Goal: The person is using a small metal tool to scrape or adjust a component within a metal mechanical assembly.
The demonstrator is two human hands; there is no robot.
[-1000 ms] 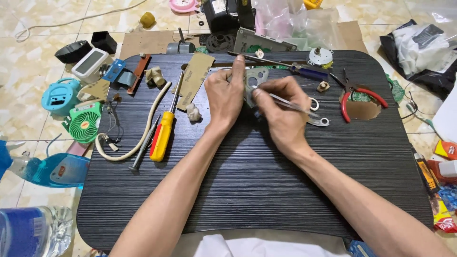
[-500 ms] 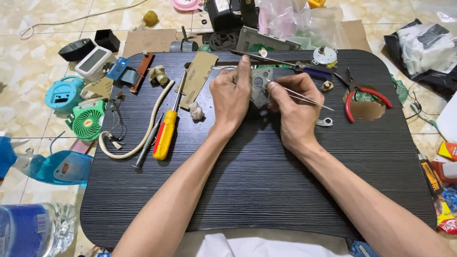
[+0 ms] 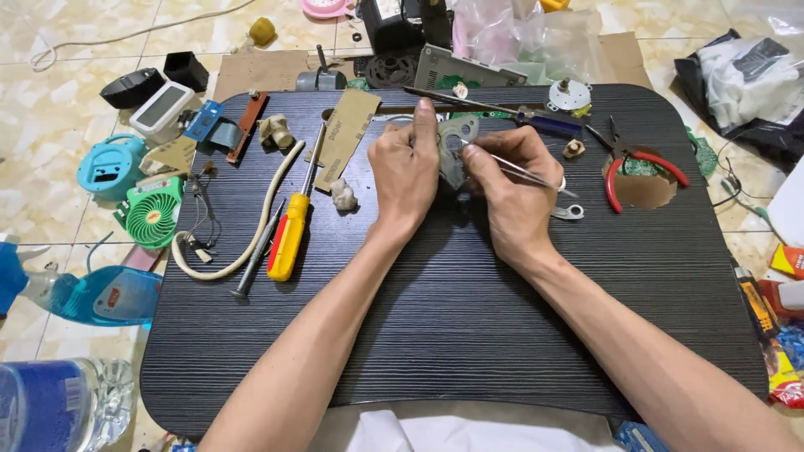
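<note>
A dark wood-grain lap table [image 3: 469, 335] fills the view, its near half bare and open while tools crowd the far edge. At far centre the left hand [image 3: 406, 172] is closed around a small grey metal part [image 3: 453, 146], pressing it against the tabletop; the right hand [image 3: 512, 191], touching the part's other side, pinches thin tweezers [image 3: 523, 173] whose tip meets the part. On the floor at the right edge lie small red and yellow packets [image 3: 783, 268]. At the left edge stand a blue spray bottle [image 3: 92, 293] and a clear bottle with a blue label [image 3: 50, 406]. A yellow-handled screwdriver [image 3: 289, 234] lies left of the hands, red-handled pliers [image 3: 641, 163] to the right
</note>
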